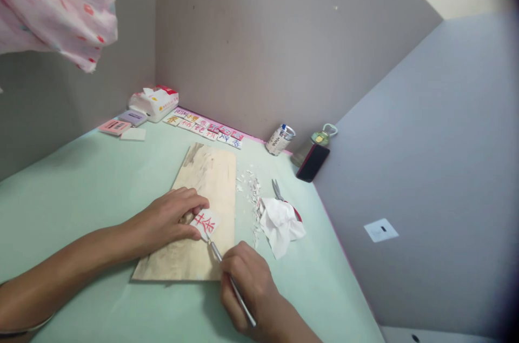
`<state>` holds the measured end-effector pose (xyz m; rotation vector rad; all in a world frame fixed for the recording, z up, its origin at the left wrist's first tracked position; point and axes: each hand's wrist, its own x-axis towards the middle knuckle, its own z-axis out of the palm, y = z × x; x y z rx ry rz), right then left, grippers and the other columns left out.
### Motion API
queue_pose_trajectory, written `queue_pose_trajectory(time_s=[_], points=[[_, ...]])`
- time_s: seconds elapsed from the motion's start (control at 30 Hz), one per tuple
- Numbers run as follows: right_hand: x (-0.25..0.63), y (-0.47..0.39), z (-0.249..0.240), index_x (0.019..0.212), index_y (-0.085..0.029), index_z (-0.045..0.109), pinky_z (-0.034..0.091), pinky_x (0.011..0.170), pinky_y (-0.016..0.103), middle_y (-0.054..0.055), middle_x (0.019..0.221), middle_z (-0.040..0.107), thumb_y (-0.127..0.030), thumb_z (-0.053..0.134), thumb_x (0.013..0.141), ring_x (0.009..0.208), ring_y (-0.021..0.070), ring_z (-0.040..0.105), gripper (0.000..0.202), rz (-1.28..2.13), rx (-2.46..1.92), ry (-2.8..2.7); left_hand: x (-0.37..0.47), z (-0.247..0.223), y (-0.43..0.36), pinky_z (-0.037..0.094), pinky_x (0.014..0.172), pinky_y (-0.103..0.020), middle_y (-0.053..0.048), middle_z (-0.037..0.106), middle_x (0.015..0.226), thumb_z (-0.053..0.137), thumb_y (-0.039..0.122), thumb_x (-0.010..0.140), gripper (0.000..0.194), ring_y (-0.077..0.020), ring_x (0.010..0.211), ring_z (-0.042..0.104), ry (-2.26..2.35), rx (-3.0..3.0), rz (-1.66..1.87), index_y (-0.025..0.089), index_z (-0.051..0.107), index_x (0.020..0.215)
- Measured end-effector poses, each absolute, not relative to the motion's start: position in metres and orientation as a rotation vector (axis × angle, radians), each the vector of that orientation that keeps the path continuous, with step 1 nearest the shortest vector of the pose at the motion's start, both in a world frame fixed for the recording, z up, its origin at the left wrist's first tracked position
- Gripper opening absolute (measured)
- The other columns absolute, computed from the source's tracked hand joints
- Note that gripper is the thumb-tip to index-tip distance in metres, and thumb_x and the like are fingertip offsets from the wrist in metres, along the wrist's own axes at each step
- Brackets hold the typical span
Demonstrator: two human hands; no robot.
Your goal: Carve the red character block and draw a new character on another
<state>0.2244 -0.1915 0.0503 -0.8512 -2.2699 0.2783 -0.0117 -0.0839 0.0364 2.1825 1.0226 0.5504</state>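
Note:
A white square tile (207, 221) with a red character lies on the wooden board (217, 175). My left hand (172, 219) is closed on its left edge, thumb below and fingers above. My right hand (247, 283) is closed round a slim silver knife (232, 279), held like a pen. The knife's tip touches or nearly touches the tile's lower edge, below the red character. Part of a brownish object shows under my left fingers; I cannot make out what it is.
White scraps (254, 191) lie right of the board, beside a crumpled tissue (280, 224) partly covering scissors (277, 189). Behind stand lettered tiles (208, 129), a tissue pack (156, 102), a can (279, 140) and a leaning phone (313, 163). Patterned cloth (60, 7) hangs upper left.

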Motion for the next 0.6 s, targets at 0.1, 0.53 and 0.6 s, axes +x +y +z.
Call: queue_pose_trajectory(time_s=[0.1,0.53,0.6], points=[[0.222,-0.193,0.048,0.094,-0.022,0.042,0.035,0.059,0.030,0.003,0.077,0.051,-0.001,0.044,0.087,0.066,0.0184,0.043,0.023,0.222,-0.872,-2.290,-0.011,0.036,-0.083,0.041,0.081,-0.030,0.000,0.059,0.094,0.069,0.030,0.083,0.027,-0.0224,0.091,0.054,1.027,2.181,0.556,0.025,0.065,0.108],[0.224,-0.193,0.055,0.094,-0.022,0.044,0.037,0.060,0.029,0.002,0.077,0.052,-0.002,0.043,0.090,0.066,0.0172,0.047,0.021,0.328,-0.891,-2.210,-0.012,0.035,-0.082,0.041,0.080,-0.030,0.000,0.060,0.094,0.069,0.033,0.082,0.027,-0.0224,0.090,0.054,1.027,2.167,0.566,0.025,0.065,0.108],[0.223,-0.193,0.049,0.092,-0.022,0.044,0.034,0.059,0.029,0.002,0.076,0.051,-0.002,0.045,0.090,0.064,0.0171,0.042,0.020,0.214,-0.854,-2.259,-0.011,0.036,-0.082,0.041,0.080,-0.030,0.000,0.060,0.094,0.068,0.032,0.082,0.028,-0.0223,0.090,0.054,1.030,2.163,0.567,0.025,0.065,0.108]])
